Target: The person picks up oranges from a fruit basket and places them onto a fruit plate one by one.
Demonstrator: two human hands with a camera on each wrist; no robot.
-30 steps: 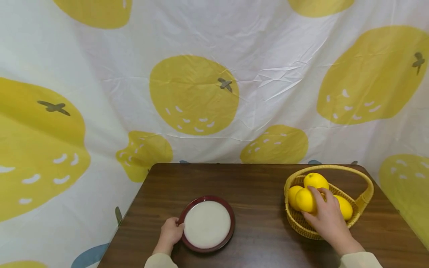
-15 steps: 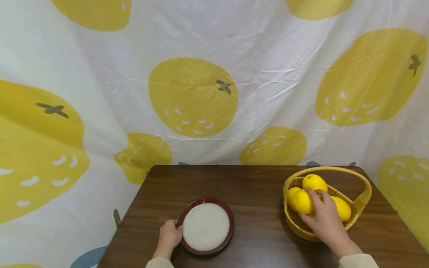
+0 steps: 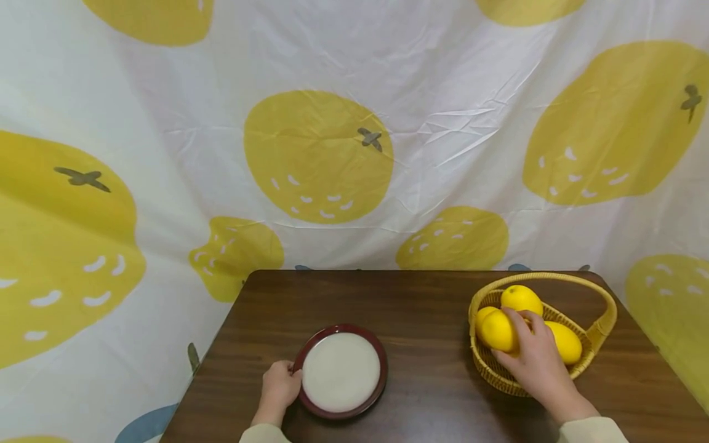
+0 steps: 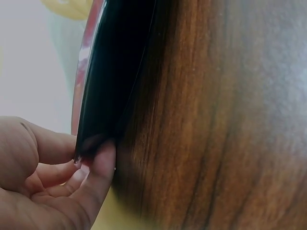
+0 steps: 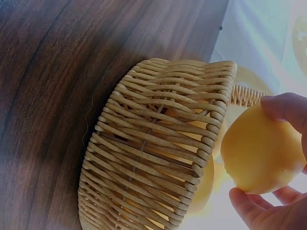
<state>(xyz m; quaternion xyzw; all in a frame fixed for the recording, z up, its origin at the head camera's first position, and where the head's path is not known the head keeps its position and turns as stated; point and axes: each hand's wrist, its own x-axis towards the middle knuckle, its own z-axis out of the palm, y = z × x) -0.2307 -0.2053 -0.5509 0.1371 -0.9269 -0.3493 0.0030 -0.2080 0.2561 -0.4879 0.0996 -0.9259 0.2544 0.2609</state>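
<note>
My left hand [image 3: 279,386] pinches the left edge of a round plate [image 3: 340,372] with a dark red rim and a pale centre. In the left wrist view the thumb and fingers [image 4: 100,167] clasp the plate's rim [image 4: 82,81], its dark underside showing. At the right, my right hand [image 3: 538,363] grips a yellow lemon [image 3: 500,330] over a wicker basket [image 3: 501,380]. The right wrist view has this lemon [image 5: 264,151] held between thumb and fingers, right at the basket's rim. Several other lemons [image 3: 522,298] lie in the basket, one partly behind the held one.
The dark brown wooden table [image 3: 426,307] carries the plate and the basket. A tall looped handle [image 3: 554,278] arches over the basket. Behind the table hangs a white cloth [image 3: 443,141] printed with big yellow fruit.
My right hand has shifted the held lemon slightly left within the basket's outline. The left hand keeps its hold on the plate, which stays in nearly the same spot.
</note>
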